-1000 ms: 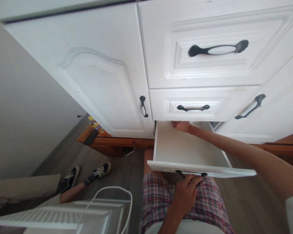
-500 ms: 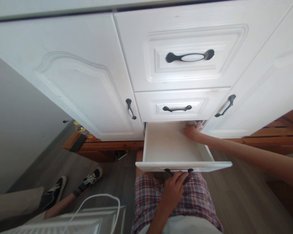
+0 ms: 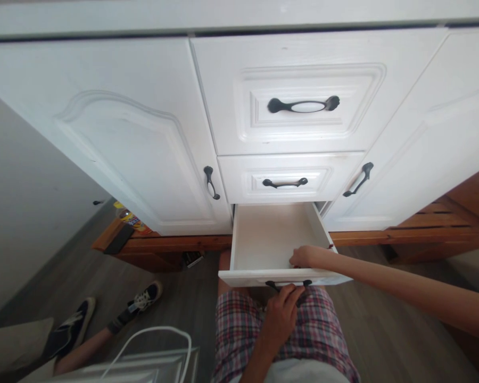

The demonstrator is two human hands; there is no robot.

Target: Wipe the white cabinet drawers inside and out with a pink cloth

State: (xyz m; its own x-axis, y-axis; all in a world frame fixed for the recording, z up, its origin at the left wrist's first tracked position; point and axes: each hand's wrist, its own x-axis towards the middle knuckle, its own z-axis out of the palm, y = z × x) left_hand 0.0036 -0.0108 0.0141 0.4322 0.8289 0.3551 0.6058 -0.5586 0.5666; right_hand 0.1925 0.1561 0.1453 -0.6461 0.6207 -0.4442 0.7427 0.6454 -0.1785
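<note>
The lowest drawer [image 3: 263,234] of the white cabinet is pulled out, and its pale inside shows. My left hand [image 3: 281,311] has its fingers curled round the black drawer handle [image 3: 272,285], below the front panel. Reaching in from the right, over the drawer's right wall, my right hand [image 3: 303,257] is inside near the front panel. Its fingers are bent together and point down; whatever they hold is hidden. A tiny dark red thing [image 3: 331,246] shows at the right wall beside the forearm.
Above are two closed drawers with black handles [image 3: 285,183], flanked by cabinet doors [image 3: 123,159]. A wooden bench [image 3: 207,243] runs underneath, with a yellow-labelled bottle [image 3: 131,218] at left. Another person's shoes [image 3: 146,295] and a white cable [image 3: 155,329] are at lower left.
My right hand has moved from the drawer's back right corner toward its front. My left hand stays on the handle. The view has shifted slightly.
</note>
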